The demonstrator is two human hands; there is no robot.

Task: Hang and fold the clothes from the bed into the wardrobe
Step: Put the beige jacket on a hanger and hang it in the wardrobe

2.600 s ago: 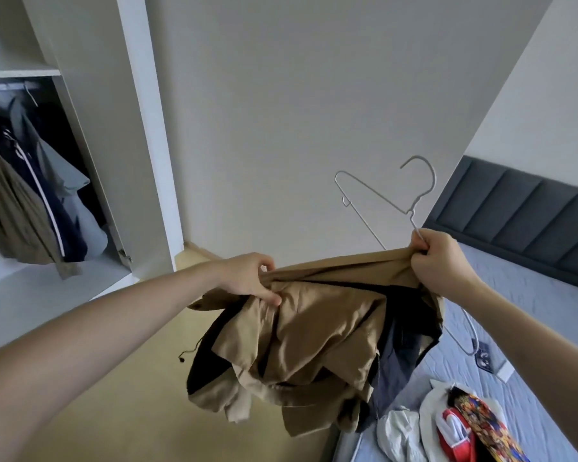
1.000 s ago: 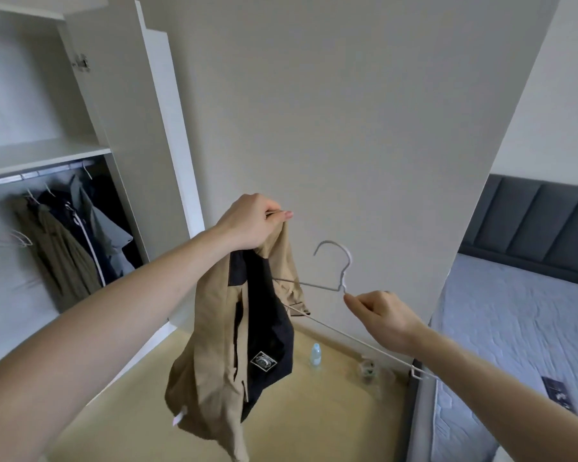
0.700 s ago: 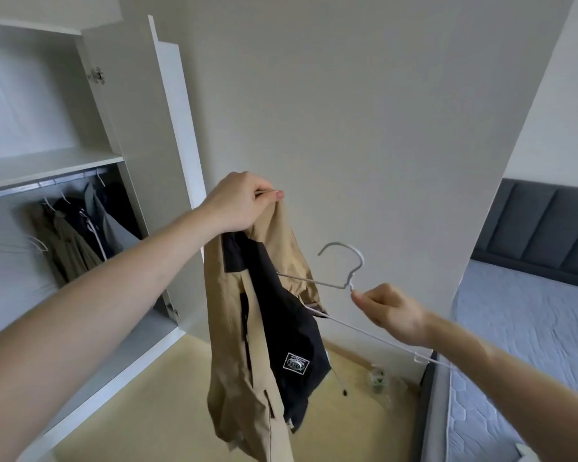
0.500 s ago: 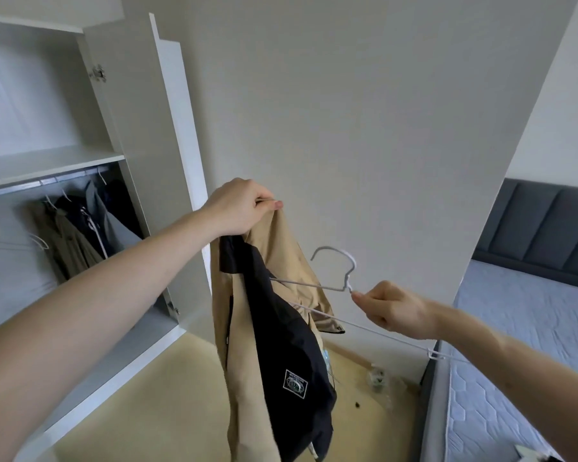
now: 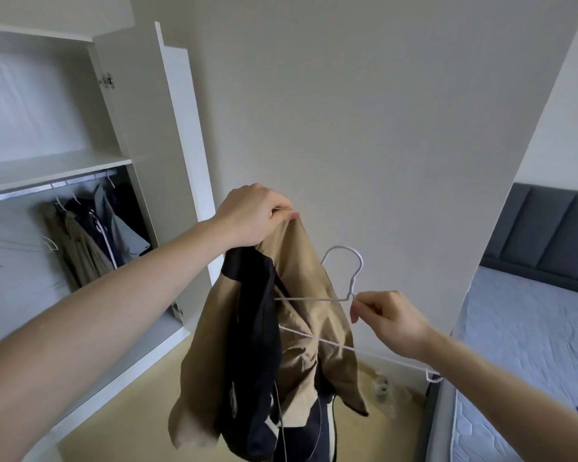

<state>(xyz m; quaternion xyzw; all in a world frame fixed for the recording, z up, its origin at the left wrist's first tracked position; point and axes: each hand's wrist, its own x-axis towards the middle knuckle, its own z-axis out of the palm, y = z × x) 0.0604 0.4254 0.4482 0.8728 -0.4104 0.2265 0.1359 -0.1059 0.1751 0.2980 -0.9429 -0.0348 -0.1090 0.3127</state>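
A tan and black jacket is held up in mid-air by the left hand, whose fingers are curled around a bunch of fabric at the garment's top edge; the rest of the jacket hangs limp below, above the yellowish floor. A white wire hanger is pinched at the base of its hook by the right hand, thumb and fingertips closed on the wire. One arm of the hanger is seen entering the jacket's opening, while its bottom bar runs across the tan fabric and out to the right below the right forearm. How far the hanger end reaches inside cannot be told, as it is hidden by the cloth. The open wardrobe is seen at left, with its door swung outward. Several garments are hung on the rail beneath a shelf, close together at the rail's right end. The bed, with a dark padded headboard, is seen at right, well apart from the jacket.
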